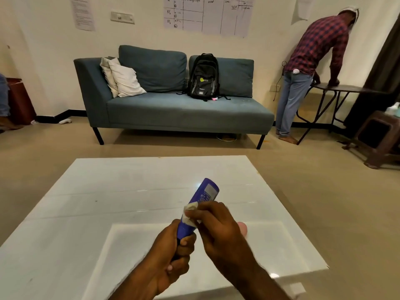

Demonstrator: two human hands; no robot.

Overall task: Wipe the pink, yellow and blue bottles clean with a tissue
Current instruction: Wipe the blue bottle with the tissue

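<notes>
white table (86,202): glossy top, fills the lower foreground.
two pale cushions (121,76): propped at the left end of a blue-grey sofa (164,109) beyond the table's far edge.
left hand (173,252): held above the table's near edge, fingers curled tight round the lower end of the blue bottle (204,194).
tissue (190,208): small white wad, pressed to the bottle's middle.
blue bottle: lifted off the table near its near edge, tilted, far end aimed up and away.
black backpack (203,76): stood upright on the sofa seat.
right hand (218,230): tissue pinched by its fingertips against the bottle.
pink object (242,227): mostly hidden behind the right hand; identity not determinable.
person in a checked shirt (316,48): bent over a dark side table (350,89) at far right.
</notes>
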